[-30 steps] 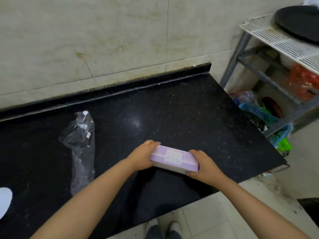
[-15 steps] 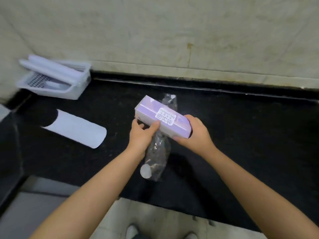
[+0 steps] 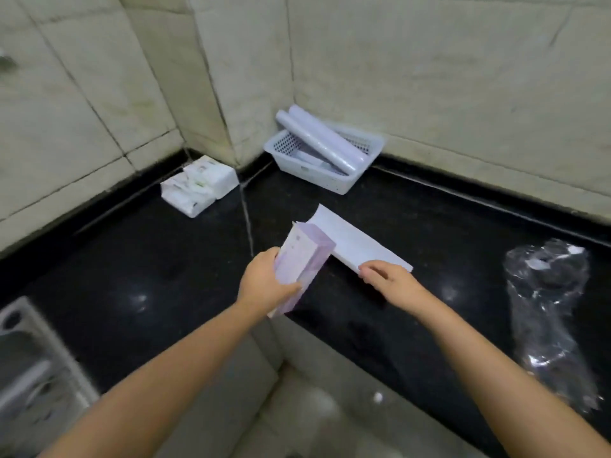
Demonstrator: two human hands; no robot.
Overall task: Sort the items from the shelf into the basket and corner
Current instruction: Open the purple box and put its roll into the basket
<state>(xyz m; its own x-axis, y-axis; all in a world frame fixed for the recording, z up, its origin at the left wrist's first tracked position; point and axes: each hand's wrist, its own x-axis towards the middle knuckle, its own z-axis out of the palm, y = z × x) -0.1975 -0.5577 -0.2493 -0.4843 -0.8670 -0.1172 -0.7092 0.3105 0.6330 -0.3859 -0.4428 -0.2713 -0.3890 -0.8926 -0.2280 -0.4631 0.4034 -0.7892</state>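
Head camera looks down on a long, pale purple cardboard box (image 3: 302, 266), held tilted above the near edge of a black speckled stone counter (image 3: 429, 226), its far end raised and its near end hanging just over the counter's edge. The left hand (image 3: 267, 285) wraps around the box's lower half, thumb across the near face and fingers curled behind it. The right hand (image 3: 390, 280), just right of the box and apart from it, has its fingers loosely curled, their tips touching the near end of a flat white paper sleeve (image 3: 357, 241) that lies on the counter, running from the hand toward the far left; whether the fingers pinch the sleeve or only rest on it cannot be told. Beyond the sleeve, against the far wall, sits a white perforated plastic basket (image 3: 310, 171) with pale lilac rolls (image 3: 325, 140) lying slanted in it, one end sticking out over its left rim. To the basket's left, past a jutting wall corner, white soft packs with green print (image 3: 198, 185) are stacked in the recess. At the right side of the counter lies a crumpled clear plastic wrapper (image 3: 549, 312). A blurred grey rack (image 3: 29, 358) shows at the near left.
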